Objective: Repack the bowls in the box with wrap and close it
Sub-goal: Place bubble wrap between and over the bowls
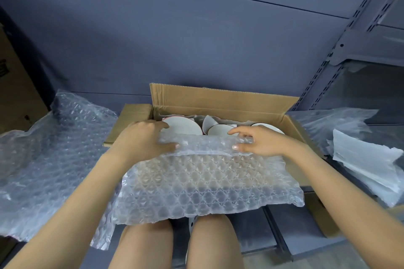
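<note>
An open cardboard box (pixel 220 100) stands on the shelf in front of me, its far flap upright. Inside lie white bowls with dark rims (pixel 183 127), one at the left, another in the middle (pixel 218 131), a third at the right (pixel 264 126). A sheet of bubble wrap (pixel 203 177) covers the near half of the box and hangs over its front edge above my knees. My left hand (pixel 144 140) pinches the wrap's far edge at the left. My right hand (pixel 258 142) pinches the same edge at the right, crumpling it.
A large loose sheet of bubble wrap (pixel 48 148) lies on the shelf at the left, beside a brown carton (pixel 15 85). Foam sheets (pixel 367 168) and more plastic wrap (pixel 328 122) lie at the right. A slotted metal upright (pixel 341 50) rises at the right.
</note>
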Action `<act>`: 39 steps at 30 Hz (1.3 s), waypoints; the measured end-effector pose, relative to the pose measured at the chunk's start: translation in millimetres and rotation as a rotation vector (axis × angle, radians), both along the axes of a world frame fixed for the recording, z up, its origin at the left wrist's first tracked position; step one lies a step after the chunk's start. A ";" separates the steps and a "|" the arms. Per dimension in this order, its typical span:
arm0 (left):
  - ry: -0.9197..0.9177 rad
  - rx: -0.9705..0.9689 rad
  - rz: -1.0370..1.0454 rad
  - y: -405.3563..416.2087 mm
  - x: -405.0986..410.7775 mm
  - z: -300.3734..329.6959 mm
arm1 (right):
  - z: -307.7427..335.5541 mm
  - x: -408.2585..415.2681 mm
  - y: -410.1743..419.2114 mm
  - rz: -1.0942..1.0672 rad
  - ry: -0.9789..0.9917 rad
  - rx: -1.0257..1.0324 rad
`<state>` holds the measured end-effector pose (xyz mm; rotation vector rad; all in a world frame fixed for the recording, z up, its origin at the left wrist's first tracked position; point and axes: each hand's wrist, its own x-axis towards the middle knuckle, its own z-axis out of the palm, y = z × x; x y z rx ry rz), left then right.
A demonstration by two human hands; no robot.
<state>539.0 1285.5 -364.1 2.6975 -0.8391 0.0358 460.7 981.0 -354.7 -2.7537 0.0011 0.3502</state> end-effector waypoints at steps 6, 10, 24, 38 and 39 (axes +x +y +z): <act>-0.260 -0.117 -0.130 -1.4 13.0 2.8 | 16.1 -5.3 3.2 0.041 -0.128 0.037; -0.437 -0.228 -0.136 -6.3 9.7 -0.1 | 16.6 -12.8 3.6 0.039 -0.302 -0.043; -0.233 -0.416 -0.041 0.1 -57.9 -27.0 | -30.1 -44.6 4.8 0.212 -0.745 -0.247; -0.064 -0.103 0.021 8.8 -22.8 -15.4 | 6.6 -29.7 5.3 0.024 -0.125 0.018; -0.104 -0.135 0.007 6.3 -21.6 -11.8 | 9.9 -28.3 7.2 0.032 -0.142 -0.016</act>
